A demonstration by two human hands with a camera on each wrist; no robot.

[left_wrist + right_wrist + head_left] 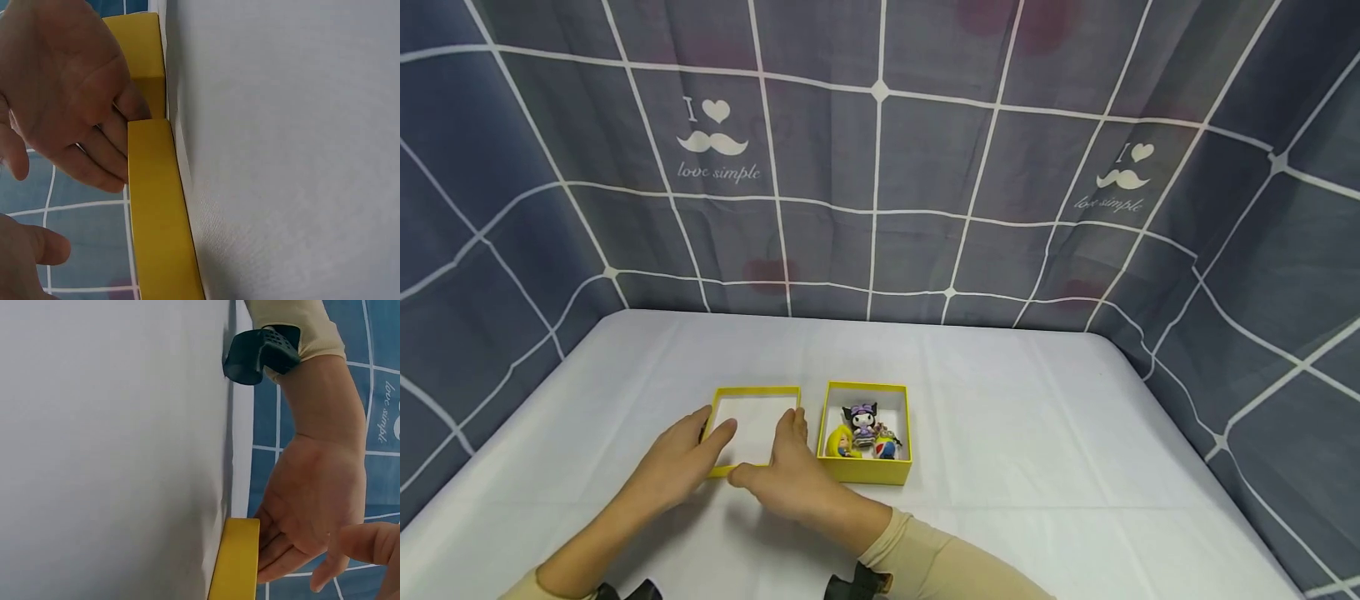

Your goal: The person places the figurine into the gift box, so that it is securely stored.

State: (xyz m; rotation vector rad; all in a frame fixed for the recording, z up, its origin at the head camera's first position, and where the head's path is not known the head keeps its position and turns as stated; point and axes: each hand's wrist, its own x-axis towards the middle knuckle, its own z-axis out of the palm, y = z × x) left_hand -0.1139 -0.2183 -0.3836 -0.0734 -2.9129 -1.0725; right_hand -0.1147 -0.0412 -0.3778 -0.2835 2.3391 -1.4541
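Note:
A shallow yellow box lid (757, 390) with a white inside lies hollow side up on the table. At its left edge is my left hand (679, 460), thumb spread over the near left part. My right hand (797, 483) is at the right edge, fingertips close to the rim and thumb at the near side. In the left wrist view, the right palm (69, 81) faces the lid's end (156, 206), fingers extended. The right wrist view shows the left palm (312, 494), its fingers fairly straight beside the lid's yellow side (237, 559).
Just right of the lid stands a yellow box (867, 472) holding a black-and-purple figurine (863, 423), a yellow-haired figure (841, 444) and a small red, white and blue item (886, 449). A white cloth (1015, 417) covers the table; a checked curtain (820, 142) hangs around it.

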